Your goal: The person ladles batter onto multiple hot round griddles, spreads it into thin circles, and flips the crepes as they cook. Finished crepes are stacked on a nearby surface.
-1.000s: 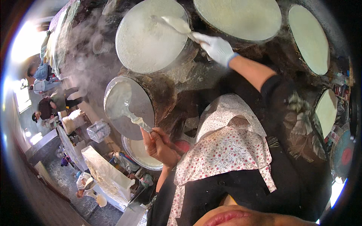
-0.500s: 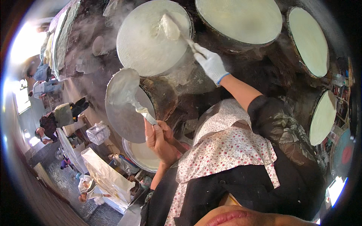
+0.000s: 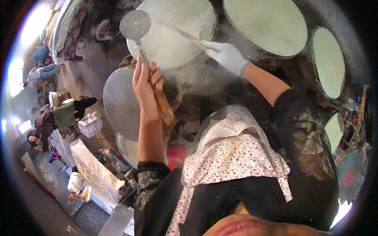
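My left hand (image 3: 146, 82) is closed round the handle of a ladle (image 3: 135, 24), raised over the left edge of the upper middle griddle (image 3: 171, 49); a wooden piece shows below my fingers. The griddle bears a pale sheet of batter, with steam over it. My gloved right hand (image 3: 226, 58) grips a flat spreading tool (image 3: 187, 37), whose far end lies over that griddle and looks blurred. Below and left of it is a grey round plate (image 3: 120, 104), partly hiding a pan of pale batter (image 3: 126, 151).
More batter-covered griddles (image 3: 264, 19) (image 3: 328, 63) (image 3: 334, 133) stand ahead and right. A red basin (image 3: 177, 155) is near my left forearm. At left, co-workers (image 3: 59, 118) (image 3: 76, 185) are by long tables (image 3: 92, 167). A round fan (image 3: 348, 177) is at lower right.
My left hand and ladle have risen from over the grey plate to the upper griddle. My right hand has shifted, the spreader still in it.
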### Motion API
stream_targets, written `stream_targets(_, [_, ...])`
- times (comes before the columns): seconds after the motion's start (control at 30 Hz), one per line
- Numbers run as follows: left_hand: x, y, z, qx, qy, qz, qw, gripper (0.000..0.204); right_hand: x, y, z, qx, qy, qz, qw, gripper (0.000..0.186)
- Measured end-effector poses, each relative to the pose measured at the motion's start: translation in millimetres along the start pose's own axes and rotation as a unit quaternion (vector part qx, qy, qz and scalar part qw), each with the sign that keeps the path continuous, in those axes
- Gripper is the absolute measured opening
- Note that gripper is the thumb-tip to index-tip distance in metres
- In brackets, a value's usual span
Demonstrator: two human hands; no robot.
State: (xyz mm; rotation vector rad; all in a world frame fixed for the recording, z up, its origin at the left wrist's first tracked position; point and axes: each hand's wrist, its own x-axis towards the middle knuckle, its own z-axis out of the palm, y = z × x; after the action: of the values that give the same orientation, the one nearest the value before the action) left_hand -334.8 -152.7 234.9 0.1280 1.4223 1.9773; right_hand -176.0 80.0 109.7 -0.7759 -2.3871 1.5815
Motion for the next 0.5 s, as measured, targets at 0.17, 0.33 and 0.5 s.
stream_targets(0.17, [12, -22, 1, -0.060, 0.017, -0.049, 0.997, 0.029, -39, 23, -13, 0.036, 0.119, 0.023, 0.992, 0.047])
stream_targets(0.33, [-19, -28, 13, -0.074, 0.048, -0.104, 0.991, 0.023, -37, 16, -16, 0.073, 0.044, 0.079, 0.993, 0.047])
stream_targets(0.5, [-26, -47, 38, -0.156, 0.111, -0.212, 0.958, 0.012, -36, 1, 14, 0.005, -0.073, 0.114, 0.991, 0.047])
